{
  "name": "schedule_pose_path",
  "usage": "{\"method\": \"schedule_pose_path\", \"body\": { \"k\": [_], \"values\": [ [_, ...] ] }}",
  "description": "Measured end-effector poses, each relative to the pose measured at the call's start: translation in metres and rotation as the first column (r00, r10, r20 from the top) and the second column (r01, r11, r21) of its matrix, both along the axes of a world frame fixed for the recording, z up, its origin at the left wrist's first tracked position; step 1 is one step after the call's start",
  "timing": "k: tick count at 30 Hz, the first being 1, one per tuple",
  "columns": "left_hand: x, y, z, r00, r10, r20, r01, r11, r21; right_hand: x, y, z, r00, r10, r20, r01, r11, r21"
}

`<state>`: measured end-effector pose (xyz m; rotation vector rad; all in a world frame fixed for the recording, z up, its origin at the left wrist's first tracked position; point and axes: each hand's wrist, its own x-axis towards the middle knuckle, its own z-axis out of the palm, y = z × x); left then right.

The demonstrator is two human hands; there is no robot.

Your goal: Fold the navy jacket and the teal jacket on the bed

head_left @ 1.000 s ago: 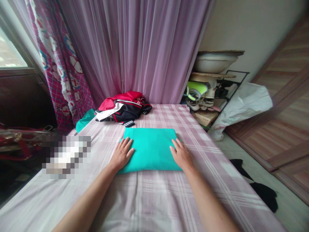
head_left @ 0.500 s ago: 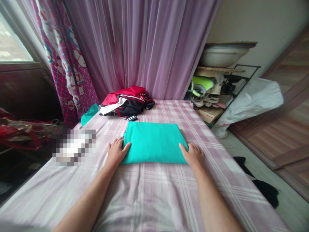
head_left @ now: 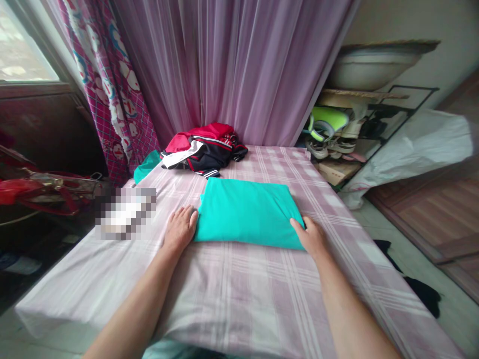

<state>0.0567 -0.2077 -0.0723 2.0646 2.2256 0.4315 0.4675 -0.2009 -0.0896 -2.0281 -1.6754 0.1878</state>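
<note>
A teal cloth (head_left: 249, 212), folded into a flat rectangle, lies on the bed's checked sheet (head_left: 243, 279). Beside its left edge my left hand (head_left: 181, 227) rests flat on the sheet, holding nothing, its thumb close against the cloth. My right hand (head_left: 311, 234) grips the cloth's right edge, thumb on top and the other fingers partly hidden beneath or behind it.
Behind the cloth is a pile of red, black and white clothing (head_left: 205, 149), with another teal piece (head_left: 147, 165) left of it. A pixelated object (head_left: 125, 213) lies at left. A rack (head_left: 389, 124) with shoes and a basin (head_left: 374, 67) stands at right.
The view has shifted, so the cloth appears further right. My left thumb has come off the cloth, and my right hand has closed on its right edge, which is slightly turned.
</note>
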Motion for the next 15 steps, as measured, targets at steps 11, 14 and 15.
{"method": "schedule_pose_path", "body": {
  "k": [11,14,15],
  "values": [
    [-0.041,0.045,0.012,0.980,-0.005,-0.201,0.005,1.000,0.001,0.048,0.069,0.001,0.992,-0.121,-0.016,0.122,0.991,0.062],
    [-0.047,0.067,0.007,0.980,-0.017,-0.197,0.012,1.000,-0.025,0.053,0.102,0.009,0.978,-0.049,0.202,0.060,0.997,-0.050],
    [-0.048,0.072,0.003,0.982,-0.011,-0.188,0.003,0.999,-0.043,0.053,0.109,0.010,0.964,-0.034,0.264,0.066,0.991,-0.113]
  ]
}}
